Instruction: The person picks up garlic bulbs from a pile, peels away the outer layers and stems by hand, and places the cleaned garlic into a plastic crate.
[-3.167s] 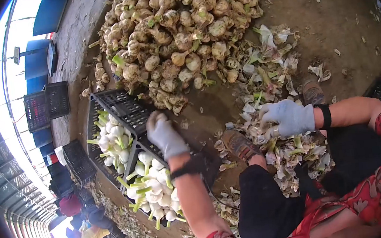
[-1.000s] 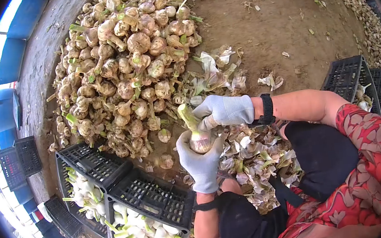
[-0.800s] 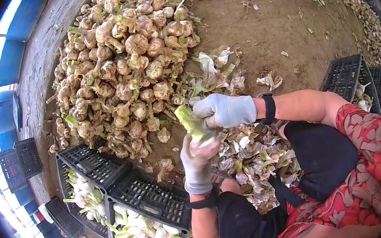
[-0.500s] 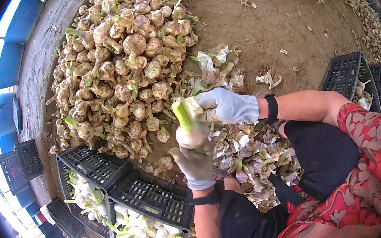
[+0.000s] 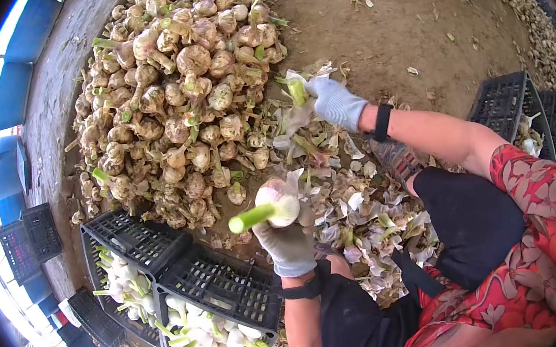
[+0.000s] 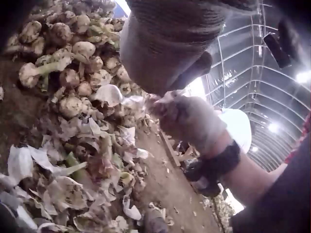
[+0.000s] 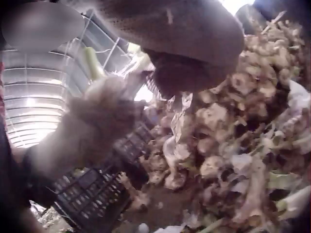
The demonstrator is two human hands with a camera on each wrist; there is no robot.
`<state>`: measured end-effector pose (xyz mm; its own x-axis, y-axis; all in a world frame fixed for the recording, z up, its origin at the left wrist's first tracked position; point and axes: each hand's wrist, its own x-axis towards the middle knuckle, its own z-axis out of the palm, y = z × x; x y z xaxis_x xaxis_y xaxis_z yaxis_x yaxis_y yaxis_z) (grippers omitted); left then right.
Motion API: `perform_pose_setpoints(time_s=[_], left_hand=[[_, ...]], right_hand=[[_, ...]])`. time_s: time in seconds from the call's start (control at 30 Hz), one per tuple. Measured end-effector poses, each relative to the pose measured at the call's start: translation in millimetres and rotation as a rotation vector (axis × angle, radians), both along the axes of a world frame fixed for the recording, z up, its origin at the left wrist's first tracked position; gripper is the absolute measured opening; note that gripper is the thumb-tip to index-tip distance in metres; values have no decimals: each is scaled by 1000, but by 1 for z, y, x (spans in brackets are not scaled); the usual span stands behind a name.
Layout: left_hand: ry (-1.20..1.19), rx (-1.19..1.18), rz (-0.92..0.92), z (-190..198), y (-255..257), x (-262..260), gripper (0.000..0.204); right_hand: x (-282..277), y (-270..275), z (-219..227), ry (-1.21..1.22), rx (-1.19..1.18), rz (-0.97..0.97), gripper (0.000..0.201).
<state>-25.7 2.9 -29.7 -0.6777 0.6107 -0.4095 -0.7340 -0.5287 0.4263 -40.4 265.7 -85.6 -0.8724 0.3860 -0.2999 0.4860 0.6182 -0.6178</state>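
Observation:
In the head view my gloved left hand (image 5: pixel 289 245) holds a garlic bulb (image 5: pixel 279 200), its white side showing and its trimmed green stem pointing left. A scrap of papery skin (image 5: pixel 294 180) stands up at the bulb's edge. Farther forward and to the right, my gloved right hand (image 5: pixel 337 101) pinches a strip of peeled garlic skin (image 5: pixel 296 91) with a green piece in it. In the right wrist view the left hand (image 7: pixel 80 128) is blurred, with the green stem (image 7: pixel 91 63) rising above it.
A big heap of unpeeled garlic (image 5: pixel 176 109) lies ahead. Peeled skins (image 5: pixel 379 230) litter the floor by the knees. Black crates (image 5: pixel 212 289) with white bulbs (image 5: pixel 207 340) stand at the left. More crates (image 5: pixel 505 105) are at the right.
The right hand has stripped skin off the garlic bulb and moved forward and right with it. The left hand has kept the bulb, whose stem has swung from upward to leftward.

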Motion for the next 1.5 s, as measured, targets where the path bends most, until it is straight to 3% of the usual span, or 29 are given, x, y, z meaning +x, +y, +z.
perform_pose_setpoints(time_s=[0.1,0.13,0.17,0.23,0.27,0.37,0.4,0.47,0.53,0.63,0.67,0.7,0.77,0.83,0.9,0.97,1.1,1.17,1.33,1.43,1.5], left_hand=[[-24,1,-17,1,-5,2,68],[-163,-75,78,-2,-6,4,64],[-184,-46,85,-6,-7,4,62],[-222,15,96,-11,-6,1,58],[-218,-4,74,-5,-4,1,52],[-366,-183,193,23,13,3,50],[-261,-27,87,-2,-3,7,50],[-264,-64,25,-1,-8,5,51],[-271,-105,-5,5,-6,6,53],[-446,-270,219,23,15,7,56],[-284,54,-48,-5,-11,6,56],[-292,103,-61,-10,-16,7,54],[-300,205,-80,-12,-18,6,49],[-264,85,71,-3,-9,7,48],[-244,45,150,4,-3,8,47],[-242,79,155,7,-1,10,46],[-164,17,73,10,-1,9,49],[-218,125,69,3,-6,10,49],[-242,143,26,-2,-5,9,48],[-273,-37,52,7,-4,5,51],[-247,98,-91,-7,-20,2,51]], right_hand=[[16,4,-2,48,199,155,55],[18,-2,30,-73,32,221,71],[27,-13,23,103,-20,236,77],[24,-33,47,232,-475,373,93],[28,-46,65,221,-561,366,95],[22,-69,91,234,-594,455,75],[20,-70,94,189,-616,453,70],[15,-69,96,98,-657,453,61],[14,-67,87,0,-880,399,52],[15,-65,80,-144,-1205,277,35],[14,-62,77,-174,-1268,241,34],[15,-60,75,-205,-1331,204,32],[17,-60,77,-88,-1195,230,32],[23,-58,86,61,-1032,269,35],[35,-65,92,408,-498,442,32],[46,-81,94,576,-330,371,34],[47,-85,94,621,-191,412,31],[44,-85,96,647,-78,470,27],[37,-88,77,631,-266,373,18],[36,-88,85,587,-246,434,18],[33,-87,81,590,-162,505,21]])
